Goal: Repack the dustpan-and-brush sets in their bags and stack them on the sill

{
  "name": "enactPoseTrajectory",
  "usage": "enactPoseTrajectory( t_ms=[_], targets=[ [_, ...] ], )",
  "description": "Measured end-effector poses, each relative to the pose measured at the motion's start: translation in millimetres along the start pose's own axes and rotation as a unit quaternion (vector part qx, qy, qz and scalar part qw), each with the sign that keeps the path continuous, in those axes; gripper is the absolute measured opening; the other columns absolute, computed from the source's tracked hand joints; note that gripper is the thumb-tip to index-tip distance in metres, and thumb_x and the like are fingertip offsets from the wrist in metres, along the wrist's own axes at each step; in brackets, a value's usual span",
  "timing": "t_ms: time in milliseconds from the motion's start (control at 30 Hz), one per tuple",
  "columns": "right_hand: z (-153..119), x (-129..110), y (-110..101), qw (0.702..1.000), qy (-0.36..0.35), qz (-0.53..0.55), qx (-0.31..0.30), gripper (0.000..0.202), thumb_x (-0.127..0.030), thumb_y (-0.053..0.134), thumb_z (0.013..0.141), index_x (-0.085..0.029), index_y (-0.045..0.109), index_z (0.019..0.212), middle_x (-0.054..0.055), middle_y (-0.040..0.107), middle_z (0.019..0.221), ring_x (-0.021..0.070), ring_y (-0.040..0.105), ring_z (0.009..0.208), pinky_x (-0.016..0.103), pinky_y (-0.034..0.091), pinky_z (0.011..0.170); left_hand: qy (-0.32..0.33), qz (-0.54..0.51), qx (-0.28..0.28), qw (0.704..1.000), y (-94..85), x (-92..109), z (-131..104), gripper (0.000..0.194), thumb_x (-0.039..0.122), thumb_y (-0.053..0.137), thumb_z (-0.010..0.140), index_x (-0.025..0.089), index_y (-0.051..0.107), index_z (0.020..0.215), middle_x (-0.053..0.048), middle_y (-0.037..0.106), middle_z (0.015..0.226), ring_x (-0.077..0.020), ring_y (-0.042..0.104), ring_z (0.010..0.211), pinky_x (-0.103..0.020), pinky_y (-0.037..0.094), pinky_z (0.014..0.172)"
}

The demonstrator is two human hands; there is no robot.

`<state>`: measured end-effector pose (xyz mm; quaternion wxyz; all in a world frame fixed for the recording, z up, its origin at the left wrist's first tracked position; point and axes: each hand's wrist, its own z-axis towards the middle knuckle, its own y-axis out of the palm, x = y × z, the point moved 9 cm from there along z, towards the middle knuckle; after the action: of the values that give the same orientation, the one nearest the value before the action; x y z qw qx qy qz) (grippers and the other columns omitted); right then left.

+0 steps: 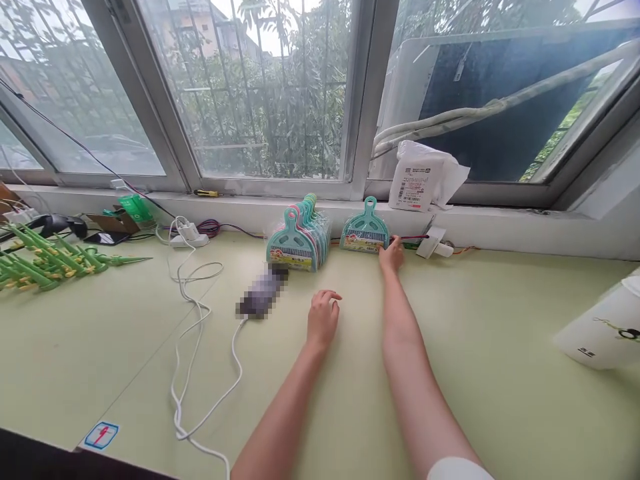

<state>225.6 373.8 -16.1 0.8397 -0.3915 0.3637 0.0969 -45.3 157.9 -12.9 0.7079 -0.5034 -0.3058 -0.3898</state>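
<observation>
A single teal dustpan-and-brush set [366,230] in clear wrap stands upright against the wall below the window. My right hand [392,255] grips its lower right edge. To its left, several similar sets [295,241] stand in a row, one behind another, with plastic wrap around them. My left hand [324,313] hovers at or rests on the green table [475,347], fingers loosely curved and apart, holding nothing. It is nearest to the row of sets and a blurred phone [263,291].
White cables [185,320] loop across the table at left. Green spiky plastic parts [50,260] lie at far left. A white container [605,327] is at the right edge. A white package [425,177] sits on the sill, above a power adapter [434,243].
</observation>
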Motion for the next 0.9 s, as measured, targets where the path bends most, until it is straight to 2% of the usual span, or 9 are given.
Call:
enactPoseTrajectory(
  t_ms=[133,233,333,400,533,667,800,900],
  targets=[
    [-10,0,-11,0.998,0.025,-0.044,0.025,0.062,-0.036,0.065,0.079,-0.012,0.037,0.128,0.024,0.053,0.126,0.0336,0.052,0.116,0.039,0.045,0.086,-0.008,0.008,-0.006,1.0,1.3,-1,-2,0.023,0.014,0.042,0.084,0.024,0.062,0.088,-0.007,0.062,0.105,-0.022,0.053,0.109,-0.035,0.045,0.089],
    [-18,9,-7,0.994,0.089,-0.055,-0.032,0.065,-0.042,0.062,0.082,-0.01,0.032,0.131,0.024,0.059,0.118,0.0332,0.059,0.108,0.04,0.047,0.083,-0.01,0.013,-0.003,1.0,1.4,-1,-4,0.023,0.013,0.04,0.084,0.023,0.061,0.088,-0.006,0.062,0.104,-0.0203,0.054,0.106,-0.033,0.045,0.087],
    [-21,11,-5,0.99,0.113,-0.06,-0.065,0.066,-0.045,0.06,0.084,-0.01,0.031,0.132,0.023,0.064,0.111,0.0333,0.063,0.103,0.041,0.047,0.082,-0.007,0.027,-0.009,1.0,3.5,0,-4,0.023,0.012,0.041,0.084,0.021,0.062,0.087,-0.005,0.063,0.102,-0.0196,0.056,0.102,-0.034,0.043,0.09],
    [-20,11,-6,0.989,0.119,-0.068,-0.062,0.06,-0.046,0.059,0.084,-0.012,0.039,0.129,0.022,0.065,0.11,0.0336,0.063,0.105,0.042,0.047,0.083,-0.006,0.037,-0.017,0.999,5.2,1,-4,0.023,0.012,0.042,0.084,0.021,0.062,0.087,-0.005,0.064,0.101,-0.0195,0.056,0.101,-0.034,0.043,0.09],
    [-14,15,1,0.985,0.144,-0.078,-0.056,0.042,-0.048,0.061,0.082,-0.016,0.058,0.108,0.021,0.067,0.107,0.0345,0.063,0.105,0.043,0.047,0.084,-0.005,0.049,-0.028,0.998,6.0,3,-5,0.024,0.012,0.042,0.084,0.021,0.064,0.087,-0.005,0.064,0.101,-0.0195,0.055,0.101,-0.033,0.042,0.091],
    [-6,19,11,0.983,0.162,-0.077,-0.036,0.044,-0.051,0.065,0.077,-0.014,0.062,0.102,0.021,0.066,0.106,0.0364,0.063,0.104,0.045,0.047,0.084,-0.009,0.056,-0.03,0.998,5.6,4,-5,0.024,0.011,0.044,0.082,0.021,0.064,0.087,-0.005,0.065,0.102,-0.0197,0.055,0.102,-0.033,0.041,0.092],
    [-6,16,15,0.985,0.148,-0.079,-0.037,0.048,-0.05,0.064,0.078,-0.014,0.057,0.108,0.023,0.066,0.105,0.0352,0.062,0.105,0.044,0.046,0.083,-0.012,0.056,-0.035,0.998,6.0,4,-5,0.024,0.011,0.043,0.082,0.021,0.065,0.087,-0.005,0.065,0.103,-0.0201,0.054,0.104,-0.034,0.04,0.093],
    [-14,12,6,0.987,0.14,-0.071,-0.032,0.062,-0.051,0.066,0.076,-0.013,0.047,0.121,0.023,0.066,0.104,0.0344,0.063,0.1,0.041,0.046,0.078,-0.017,0.054,-0.041,0.998,5.9,3,-5,0.025,0.012,0.043,0.083,0.021,0.065,0.088,-0.005,0.065,0.103,-0.0203,0.054,0.104,-0.034,0.04,0.094]
  ],
)
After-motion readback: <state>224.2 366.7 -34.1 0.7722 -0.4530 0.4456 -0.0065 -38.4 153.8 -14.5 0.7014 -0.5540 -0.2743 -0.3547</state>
